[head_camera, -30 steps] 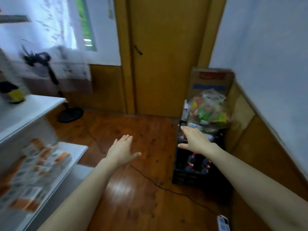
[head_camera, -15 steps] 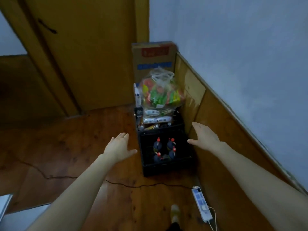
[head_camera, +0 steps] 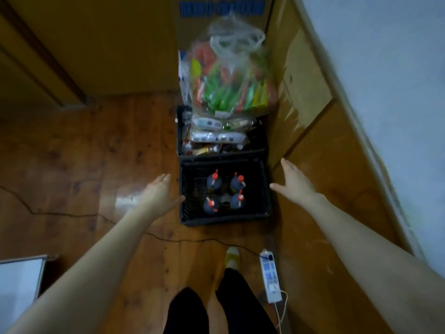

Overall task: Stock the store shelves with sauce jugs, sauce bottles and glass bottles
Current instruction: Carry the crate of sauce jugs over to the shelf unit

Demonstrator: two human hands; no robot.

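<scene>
A black plastic crate (head_camera: 187, 220) stands on the wooden floor against the right wall. Inside it stand several dark sauce jugs (head_camera: 213, 183) with red caps. My left hand (head_camera: 160, 192) hovers flat at the crate's left side, fingers straight, holding nothing. My right hand (head_camera: 292, 180) hovers at the crate's right side, also flat and empty. Neither hand touches the crate.
Behind the crate stands a second black crate (head_camera: 261, 138) of packaged goods, topped by a clear bag of colourful packets (head_camera: 228, 75) and backed by a cardboard box (head_camera: 221, 10). A power strip (head_camera: 269, 277) and black cable (head_camera: 72, 214) lie on the floor. A white shelf corner (head_camera: 20, 278) shows lower left.
The view has swung from the shelves to the corner and tilted down. Both hands now flank the crate of jugs, which looks closer.
</scene>
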